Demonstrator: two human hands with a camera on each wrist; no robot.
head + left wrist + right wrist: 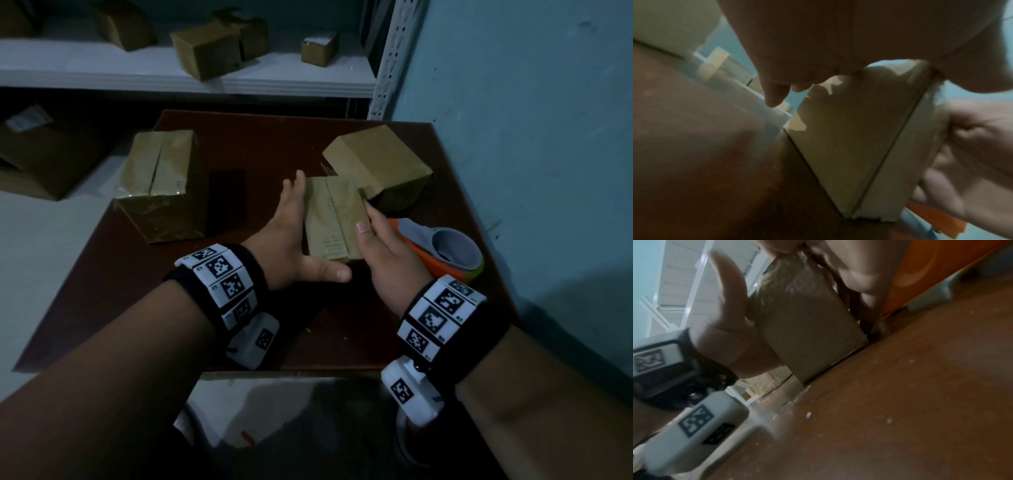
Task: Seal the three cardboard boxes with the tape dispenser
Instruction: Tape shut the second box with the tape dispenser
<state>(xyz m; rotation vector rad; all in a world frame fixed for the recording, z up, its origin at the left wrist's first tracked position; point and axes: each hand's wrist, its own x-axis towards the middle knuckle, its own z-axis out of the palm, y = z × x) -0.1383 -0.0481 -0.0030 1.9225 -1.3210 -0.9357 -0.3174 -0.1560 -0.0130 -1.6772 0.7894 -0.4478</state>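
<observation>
A small cardboard box (334, 219) (849, 138) (807, 321) stands in the middle of the dark brown table (274, 147), its top flaps closed with a seam down the middle. My left hand (296, 226) lies flat against its left side, fingers straight and thumb stretched along the near face. My right hand (376, 246) grips its right side, thumb on top and fingers curled round the edge. A larger box (161, 185) wrapped in shiny tape stands at the left. A third box (376, 164) sits at the back right. The orange and grey tape dispenser (442, 246) (931, 264) lies just behind my right hand, untouched.
A white shelf (274, 78) behind the table carries several more cardboard boxes. A pale blue wall (531, 137) runs close along the table's right edge. Another carton (44, 161) sits on the floor at the left. Bare tabletop (325, 335) shows in front of my wrists.
</observation>
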